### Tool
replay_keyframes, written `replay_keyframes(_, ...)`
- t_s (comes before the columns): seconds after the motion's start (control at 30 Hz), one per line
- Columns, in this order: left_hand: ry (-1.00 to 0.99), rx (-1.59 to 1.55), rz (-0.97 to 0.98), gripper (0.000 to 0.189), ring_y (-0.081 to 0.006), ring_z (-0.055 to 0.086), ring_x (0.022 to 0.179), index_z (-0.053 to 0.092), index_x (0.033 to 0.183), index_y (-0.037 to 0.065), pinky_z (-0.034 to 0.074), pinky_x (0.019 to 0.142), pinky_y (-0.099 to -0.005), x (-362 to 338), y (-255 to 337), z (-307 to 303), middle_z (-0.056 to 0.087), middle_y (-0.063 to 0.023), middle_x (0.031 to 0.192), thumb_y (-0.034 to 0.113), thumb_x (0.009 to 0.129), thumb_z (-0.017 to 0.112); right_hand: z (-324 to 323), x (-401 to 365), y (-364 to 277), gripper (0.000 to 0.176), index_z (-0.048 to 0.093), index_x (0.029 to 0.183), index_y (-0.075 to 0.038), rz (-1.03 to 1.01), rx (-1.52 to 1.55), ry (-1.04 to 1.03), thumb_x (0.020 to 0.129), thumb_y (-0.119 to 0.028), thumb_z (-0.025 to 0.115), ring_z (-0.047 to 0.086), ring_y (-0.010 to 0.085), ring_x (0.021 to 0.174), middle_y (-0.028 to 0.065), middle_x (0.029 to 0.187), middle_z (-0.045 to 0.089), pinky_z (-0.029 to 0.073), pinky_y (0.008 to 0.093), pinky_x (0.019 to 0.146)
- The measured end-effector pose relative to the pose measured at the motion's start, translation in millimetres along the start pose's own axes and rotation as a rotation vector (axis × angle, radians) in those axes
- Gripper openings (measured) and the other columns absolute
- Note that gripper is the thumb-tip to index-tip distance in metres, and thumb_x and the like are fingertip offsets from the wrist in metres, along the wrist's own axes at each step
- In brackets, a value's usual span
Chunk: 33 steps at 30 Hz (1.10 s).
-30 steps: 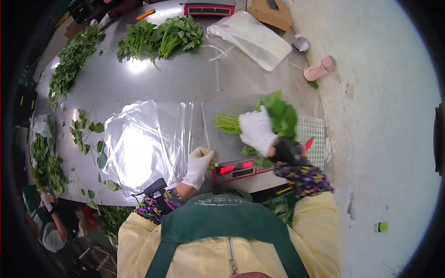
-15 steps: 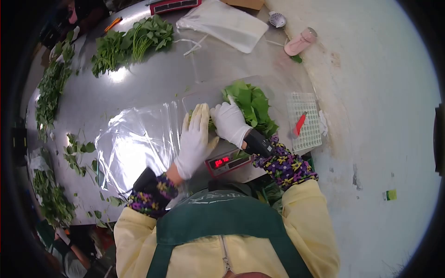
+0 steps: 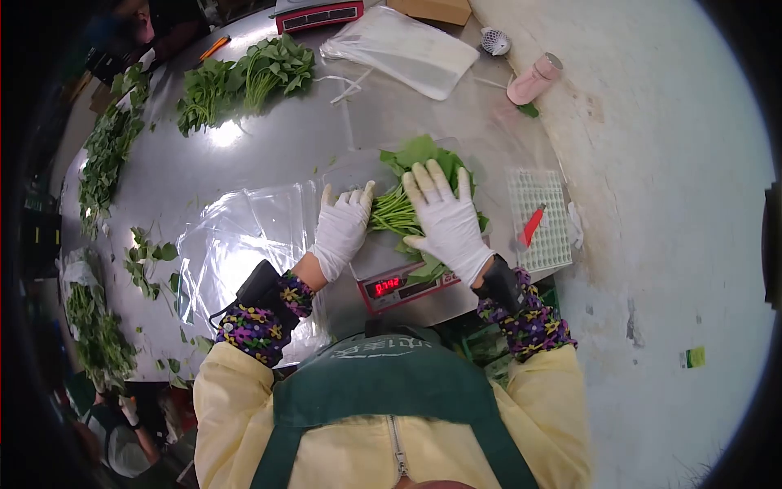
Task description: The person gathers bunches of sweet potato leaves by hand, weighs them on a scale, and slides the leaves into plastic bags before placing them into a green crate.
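A bunch of leafy greens [image 3: 395,210] lies on the plate of a red digital scale [image 3: 376,303], its stems pointing left and its leaves right. The red display appears to read 0.742. My right hand [image 3: 448,220], in a white glove, rests flat over the leaves with fingers spread. At the cut stem ends is my left hand [image 3: 342,232], also gloved, its fingers partly bent and slightly apart, with nothing visible in it. Beside it on the left lie clear plastic bags [image 3: 244,236], shining under the light.
Other greens [image 3: 261,73] lie at the back, with more along the left edge. A plastic bag stack [image 3: 407,53], a pink bottle [image 3: 535,79] and a second scale [image 3: 318,15] stand farther off. A red-handled tool [image 3: 532,226] lies on a perforated tray [image 3: 554,244]. Other people are at the left.
My right hand has opened from its curled grip and spread over the greens. My left hand's fingers have bent at the stem ends. The display has risen from about 0.676.
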<state>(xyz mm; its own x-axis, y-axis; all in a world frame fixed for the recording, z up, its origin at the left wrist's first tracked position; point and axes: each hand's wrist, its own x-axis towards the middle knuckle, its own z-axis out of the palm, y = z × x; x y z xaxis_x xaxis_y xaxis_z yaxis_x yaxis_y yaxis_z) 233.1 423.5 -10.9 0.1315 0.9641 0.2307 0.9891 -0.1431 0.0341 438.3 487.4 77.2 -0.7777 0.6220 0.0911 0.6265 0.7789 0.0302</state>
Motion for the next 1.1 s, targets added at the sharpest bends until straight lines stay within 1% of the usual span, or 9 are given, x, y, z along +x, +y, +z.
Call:
replay_keyframes(0.17, -0.061, -0.028, 0.021, 0.076, -0.0259, 0.058, 0.109, 0.04, 0.143, 0.005, 0.034, 0.106, -0.0574, 4.9, 1.3, -12.3, 0.059, -0.0097, 0.119, 0.03, 0.079, 0.072, 64.0, -9.3, 19.1, 0.107, 0.031, 0.152, -0.014, 0.037, 0.151, 0.114, 0.065, -0.058, 0.075, 0.027, 0.0337, 0.143, 0.0144, 0.153, 0.034, 0.016, 0.0623, 0.114)
replay_keyframes(0.33, -0.279, -0.111, 0.029, 0.107, -0.0284, 0.055, 0.116, 0.029, 0.149, 0.004, 0.028, 0.11, -0.0599, 9.3, 2.6, -47.0, 0.055, -0.0125, 0.129, 0.04, 0.064, 0.084, 24.1, -10.6, 15.8, 0.101, 0.033, 0.151, -0.016, 0.005, 0.192, 0.129, 0.067, -0.053, 0.076, 0.03, 0.0341, 0.141, 0.0136, 0.151, 0.036, 0.02, 0.0621, 0.113)
replay_keyframes(0.43, -0.242, -0.116, 0.042, 0.119, -0.0301, 0.053, 0.121, 0.024, 0.151, 0.004, 0.024, 0.112, -0.0609, 6.7, 3.8, -51.9, 0.052, -0.016, 0.134, 0.042, 0.057, 0.087, 4.0, -19.2, 13.3, 0.091, 0.039, 0.147, -0.016, -0.028, 0.306, 0.246, 0.069, -0.046, 0.076, 0.035, 0.0333, 0.139, 0.0127, 0.146, 0.041, 0.023, 0.0593, 0.113)
replay_keyframes(0.5, -0.219, -0.118, 0.056, 0.119, -0.0309, 0.052, 0.122, 0.025, 0.151, 0.004, 0.024, 0.112, -0.0613, 4.7, 3.3, -51.8, 0.051, -0.0172, 0.136, 0.042, 0.057, 0.087, -7.4, -26.5, 11.7, 0.074, 0.05, 0.139, -0.016, -0.006, 0.424, 0.407, 0.072, -0.035, 0.076, 0.043, 0.0315, 0.131, 0.0107, 0.136, 0.049, 0.026, 0.0552, 0.113)
replay_keyframes(0.63, -0.174, -0.152, 0.061, 0.11, -0.0325, 0.049, 0.125, 0.033, 0.145, 0.003, 0.023, 0.112, -0.0626, 0.4, 7.5, -57.1, 0.049, -0.0189, 0.138, 0.042, 0.058, 0.086, -13.3, -41.3, 13.9, 0.062, 0.055, 0.13, -0.016, 0.127, 0.357, 0.502, 0.073, -0.029, 0.074, 0.047, 0.0302, 0.125, 0.0082, 0.129, 0.052, 0.027, 0.0568, 0.111)
replay_keyframes(0.83, -0.102, -0.145, 0.052, 0.086, -0.0325, 0.046, 0.129, 0.047, 0.131, 0.002, 0.022, 0.112, -0.0633, -9.5, 10.2, -40.8, 0.047, -0.0176, 0.139, 0.04, 0.063, 0.083, -14.4, -47.7, 7.5, 0.052, 0.058, 0.125, -0.015, 0.2, 0.322, 0.532, 0.077, -0.026, 0.072, 0.049, 0.0294, 0.122, 0.0067, 0.125, 0.054, 0.028, 0.0577, 0.109)
replay_keyframes(1.0, -0.076, -0.094, 0.023, 0.09, -0.0295, 0.045, 0.131, 0.045, 0.139, 0.003, 0.027, 0.111, -0.0587, -12.4, 15.8, -36.4, 0.049, -0.0157, 0.139, 0.044, 0.066, 0.08, -39.4, -61.8, -21.4, 0.048, 0.059, 0.121, -0.012, 0.206, 0.347, 0.665, 0.076, -0.018, 0.073, 0.055, 0.028, 0.113, 0.007, 0.115, 0.06, 0.038, 0.0513, 0.103)
replay_keyframes(1.07, -0.056, -0.106, 0.01, 0.089, -0.0295, 0.044, 0.132, 0.045, 0.139, 0.004, 0.027, 0.111, -0.0584, -13.7, 17.0, -35.1, 0.049, -0.0154, 0.139, 0.043, 0.067, 0.08, -45.1, -73.7, -49.3, 0.038, 0.063, 0.11, -0.01, -0.032, 0.528, 0.71, 0.073, -0.012, 0.073, 0.06, 0.0265, 0.102, 0.008, 0.107, 0.063, 0.046, 0.0453, 0.095)
replay_keyframes(1.1, -0.031, -0.1, 0.012, 0.089, -0.0292, 0.045, 0.131, 0.044, 0.14, 0.004, 0.027, 0.111, -0.0577, -15.6, 16.3, -31.5, 0.049, -0.0151, 0.139, 0.043, 0.068, 0.08, -42.8, -71.6, -66.3, 0.03, 0.064, 0.103, -0.007, -0.162, 0.56, 0.631, 0.074, -0.011, 0.071, 0.062, 0.0268, 0.098, 0.0097, 0.106, 0.063, 0.049, 0.0435, 0.089)
